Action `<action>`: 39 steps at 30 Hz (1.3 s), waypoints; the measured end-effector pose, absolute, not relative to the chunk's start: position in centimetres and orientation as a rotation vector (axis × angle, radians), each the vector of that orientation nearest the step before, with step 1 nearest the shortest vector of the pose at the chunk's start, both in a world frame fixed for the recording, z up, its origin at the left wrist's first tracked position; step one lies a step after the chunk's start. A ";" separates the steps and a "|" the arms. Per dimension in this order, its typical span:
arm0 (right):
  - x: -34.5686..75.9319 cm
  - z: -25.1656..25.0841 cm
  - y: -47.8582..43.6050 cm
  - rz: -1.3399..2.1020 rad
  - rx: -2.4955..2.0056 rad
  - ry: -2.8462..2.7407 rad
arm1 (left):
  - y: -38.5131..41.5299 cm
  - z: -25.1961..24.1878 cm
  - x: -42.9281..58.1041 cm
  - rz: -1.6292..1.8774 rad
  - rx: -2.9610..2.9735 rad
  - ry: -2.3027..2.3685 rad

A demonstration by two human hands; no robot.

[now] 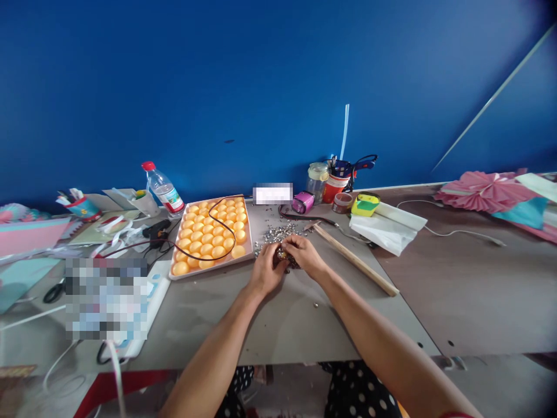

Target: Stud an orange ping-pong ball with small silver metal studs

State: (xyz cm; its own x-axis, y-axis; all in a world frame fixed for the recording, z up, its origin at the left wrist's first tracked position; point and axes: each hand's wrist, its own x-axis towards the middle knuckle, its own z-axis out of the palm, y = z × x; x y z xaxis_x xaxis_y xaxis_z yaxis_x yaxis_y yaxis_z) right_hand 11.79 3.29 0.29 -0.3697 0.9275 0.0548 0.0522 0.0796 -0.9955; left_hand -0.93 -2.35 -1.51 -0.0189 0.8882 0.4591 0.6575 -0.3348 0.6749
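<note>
Both hands are close together at the near side of a scattered pile of small shiny metal pieces [281, 233] on the grey table. My left hand [268, 270] has its fingers curled around something too small to make out. My right hand [303, 255] is bent over the same spot, its fingertips pinched together beside the left thumb. More dark and gold-coloured pieces lie between and beneath the hands. A hammer with a wooden handle [357, 261] rests just right of my right hand.
Left of the hands is a white tray [212, 269] of orange balls with a cable across it. A bottle [164, 191], power strip [152, 299] and cables lie farther left. Behind stand a clear jar [317, 183], red cup [334, 188] and purple object [303, 202].
</note>
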 end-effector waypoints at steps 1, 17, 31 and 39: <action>11.8 0.3 3.3 1.396 -1.003 -1.563 | -2.3 -1.5 -0.9 1.278 1.996 1.631; 11.8 -0.1 3.6 1.448 -1.008 -1.480 | -2.3 -1.6 -0.9 1.336 1.998 1.620; 12.4 0.5 3.6 1.676 -0.877 -1.402 | -2.4 -1.7 -1.1 1.413 1.991 1.620; 12.6 0.3 3.9 1.812 -0.848 -1.314 | -2.4 -1.7 -1.1 1.438 2.057 1.598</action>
